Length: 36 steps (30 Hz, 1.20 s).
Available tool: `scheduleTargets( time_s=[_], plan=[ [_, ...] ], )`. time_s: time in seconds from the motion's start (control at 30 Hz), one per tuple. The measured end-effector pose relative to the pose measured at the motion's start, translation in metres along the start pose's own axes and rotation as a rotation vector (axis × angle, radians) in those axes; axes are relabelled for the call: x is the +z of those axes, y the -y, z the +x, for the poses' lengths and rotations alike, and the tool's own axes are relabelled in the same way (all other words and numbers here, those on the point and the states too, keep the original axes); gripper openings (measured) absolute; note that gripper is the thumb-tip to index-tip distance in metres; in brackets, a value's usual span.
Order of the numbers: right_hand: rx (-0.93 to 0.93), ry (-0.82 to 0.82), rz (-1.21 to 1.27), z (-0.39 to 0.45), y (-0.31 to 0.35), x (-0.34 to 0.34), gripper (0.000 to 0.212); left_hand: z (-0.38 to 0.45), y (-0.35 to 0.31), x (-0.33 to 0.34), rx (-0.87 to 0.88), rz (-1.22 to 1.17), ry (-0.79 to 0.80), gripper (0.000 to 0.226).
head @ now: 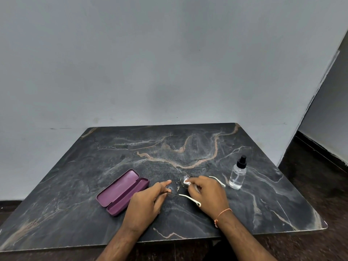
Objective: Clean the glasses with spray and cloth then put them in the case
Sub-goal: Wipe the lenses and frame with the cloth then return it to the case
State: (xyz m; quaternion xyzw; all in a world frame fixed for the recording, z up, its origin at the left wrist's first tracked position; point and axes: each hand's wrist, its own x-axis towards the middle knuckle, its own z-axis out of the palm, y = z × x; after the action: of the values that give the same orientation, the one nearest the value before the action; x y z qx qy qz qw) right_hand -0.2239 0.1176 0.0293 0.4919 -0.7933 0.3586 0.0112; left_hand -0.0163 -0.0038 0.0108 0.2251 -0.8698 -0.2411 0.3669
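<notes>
Both hands are on the glasses (178,187) right now, low over the middle of the marble table (188,147). Left hand (146,201) pinches the frame at one lens, thumb on top. Right hand (209,194) has its fingers curled round a small white cloth (186,182) and presses it on the other lens. The white-tipped temple arms are unfolded, one pointing back toward the person between the two wrists, the other poking out past the right hand toward the spray bottle (238,174).

That bottle stands upright just right of the right hand, clear with a black pump, no label I can read. The purple case (122,192) lies open just left of the left hand, no branding visible on it either.

Loads of bare tabletop behind the hands up to the far edge at the grey wall (169,63). The near edge sits under the forearms, and there's an orange thread bracelet (221,215) on the right wrist.
</notes>
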Motion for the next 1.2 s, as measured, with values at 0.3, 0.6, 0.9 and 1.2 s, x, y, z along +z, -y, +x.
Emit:
scheduleTargets(
  time_s=[0.3,0.6,0.9,1.2],
  plan=[
    [-0.033,0.030,0.020,-0.002,0.001,-0.003,0.028,0.000,0.001,0.002,0.011,0.018,0.009,0.025],
    [0.042,0.062,-0.208,0.001,-0.002,-0.001,0.030,0.001,0.003,0.002,0.035,0.038,-0.026,0.014],
    [0.049,-0.081,0.246,-0.004,-0.003,-0.004,0.023,0.002,0.004,0.005,-0.030,0.045,-0.099,0.026],
    [0.224,-0.083,0.784,-0.023,0.012,-0.015,0.023,0.003,0.004,0.003,-0.194,-0.010,-0.226,0.038]
  ],
)
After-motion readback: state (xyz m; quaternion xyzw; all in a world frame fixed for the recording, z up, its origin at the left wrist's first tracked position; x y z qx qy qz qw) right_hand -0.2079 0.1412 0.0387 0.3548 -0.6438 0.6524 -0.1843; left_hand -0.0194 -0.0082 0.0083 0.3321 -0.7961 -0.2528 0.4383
